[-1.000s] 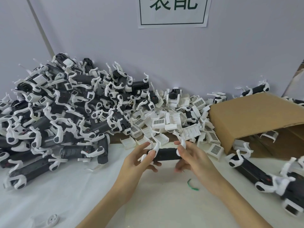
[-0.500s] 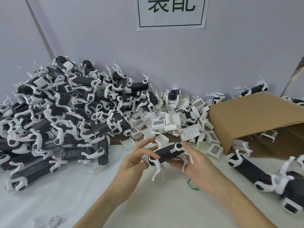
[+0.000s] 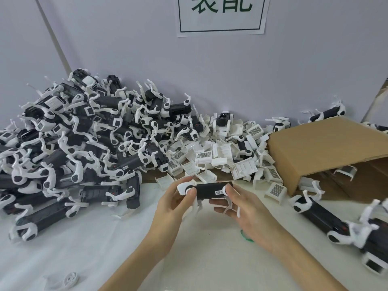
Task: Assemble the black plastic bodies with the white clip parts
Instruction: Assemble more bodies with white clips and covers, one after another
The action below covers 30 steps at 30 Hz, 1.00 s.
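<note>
— What could go wrong here?

— My left hand (image 3: 174, 203) grips the left end of the black body (image 3: 210, 191), thumb on the round white clip (image 3: 187, 189) there. I'm holding the body in the air above the white table (image 3: 105, 244), just in front of the loose white caps (image 3: 222, 158). If I squeeze too hard, I think the thin white legs (image 3: 197, 205) hanging under it could bend or snap.

— And the other side?

— My right hand (image 3: 241, 208) curls round the right end, with legs threaded between my fingers (image 3: 220, 210). They could catch there and pull a clip loose when I let go.

— What has changed from a moment ago?

— The body was tilted, its right end higher. Now it lies level, label facing me, and both hands have closed in on its ends.
</note>
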Motion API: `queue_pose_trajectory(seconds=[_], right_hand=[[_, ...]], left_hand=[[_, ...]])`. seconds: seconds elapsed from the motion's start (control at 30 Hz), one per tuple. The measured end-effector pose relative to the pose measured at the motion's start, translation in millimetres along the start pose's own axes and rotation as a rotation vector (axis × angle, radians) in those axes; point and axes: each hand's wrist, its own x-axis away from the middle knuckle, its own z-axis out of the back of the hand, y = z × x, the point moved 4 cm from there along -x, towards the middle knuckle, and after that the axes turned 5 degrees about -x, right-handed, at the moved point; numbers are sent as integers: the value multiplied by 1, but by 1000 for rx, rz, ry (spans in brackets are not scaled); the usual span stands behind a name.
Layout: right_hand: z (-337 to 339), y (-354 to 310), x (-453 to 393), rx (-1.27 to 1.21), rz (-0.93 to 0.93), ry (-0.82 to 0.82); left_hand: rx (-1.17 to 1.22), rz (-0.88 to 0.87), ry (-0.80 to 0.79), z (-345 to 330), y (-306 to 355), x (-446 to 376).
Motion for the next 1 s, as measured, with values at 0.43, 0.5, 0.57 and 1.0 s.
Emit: queue_pose_trajectory(seconds=[0.43,0.5,0.57,1.0], right_hand=[[7,-2,-3,65,79,-37],[9,-1,-3,98,81,-40],[10,-2,-1,153,89,-58],[-10,3,9,576,204,-77]], left_hand=[[92,33,-65,-2,5,1],[55,15,-71,-1,5,1],[25,-4,-80,0,6,1],[-383,-351,-182,-17,23,16]])
